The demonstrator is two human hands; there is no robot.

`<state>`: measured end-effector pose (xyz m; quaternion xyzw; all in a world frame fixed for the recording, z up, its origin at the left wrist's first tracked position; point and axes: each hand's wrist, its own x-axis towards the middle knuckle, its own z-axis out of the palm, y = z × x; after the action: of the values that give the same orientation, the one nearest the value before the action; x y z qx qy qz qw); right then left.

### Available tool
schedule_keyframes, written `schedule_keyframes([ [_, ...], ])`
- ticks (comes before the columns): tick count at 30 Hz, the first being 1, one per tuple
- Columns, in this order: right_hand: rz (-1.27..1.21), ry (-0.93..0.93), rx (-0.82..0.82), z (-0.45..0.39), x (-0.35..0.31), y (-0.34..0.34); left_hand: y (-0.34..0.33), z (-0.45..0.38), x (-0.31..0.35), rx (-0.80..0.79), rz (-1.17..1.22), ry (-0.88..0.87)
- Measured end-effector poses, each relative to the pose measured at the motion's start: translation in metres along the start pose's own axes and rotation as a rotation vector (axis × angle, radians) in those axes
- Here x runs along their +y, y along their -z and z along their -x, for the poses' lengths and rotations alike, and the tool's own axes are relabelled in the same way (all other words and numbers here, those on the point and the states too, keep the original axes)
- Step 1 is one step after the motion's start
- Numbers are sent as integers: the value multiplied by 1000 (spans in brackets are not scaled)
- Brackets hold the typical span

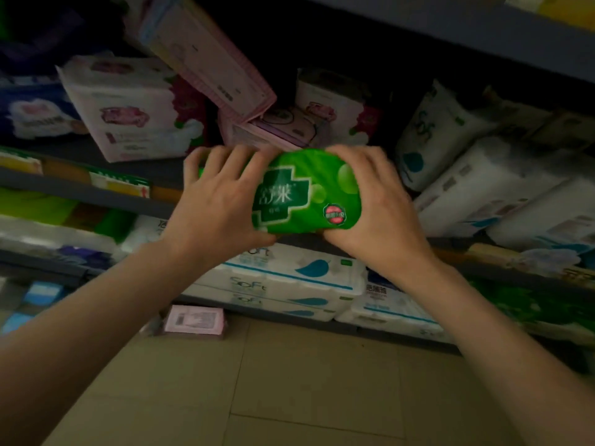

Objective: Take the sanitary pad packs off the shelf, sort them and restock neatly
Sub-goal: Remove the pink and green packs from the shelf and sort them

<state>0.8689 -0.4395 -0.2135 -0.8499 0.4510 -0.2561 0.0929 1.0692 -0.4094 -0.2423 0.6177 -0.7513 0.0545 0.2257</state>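
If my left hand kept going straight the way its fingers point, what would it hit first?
Probably the pink pack lying on the shelf just beyond the fingers of the left hand, which holds the green pack together with the right hand. Depth is hard to judge in this view.

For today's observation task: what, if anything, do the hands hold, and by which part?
Both hold one green pack: left hand grips its left end, right hand its right end.
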Motion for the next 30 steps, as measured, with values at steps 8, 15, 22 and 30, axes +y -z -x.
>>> schedule_keyframes([
  [8, -535, -367, -157, -85, 1, -39, 23, 62, -80, -318, 70, 582],
  [15, 146, -11, 49, -181, -67, -115, 44, 56, -119, -50, 604, 1039],
  [22, 423, -132, 297, -216, -52, -179, 60, 81, -152, 60, 926, 1204],
  [30, 159, -261, 361, -159, -106, -131, 57, 116, -167, 102, 957, 1237],
])
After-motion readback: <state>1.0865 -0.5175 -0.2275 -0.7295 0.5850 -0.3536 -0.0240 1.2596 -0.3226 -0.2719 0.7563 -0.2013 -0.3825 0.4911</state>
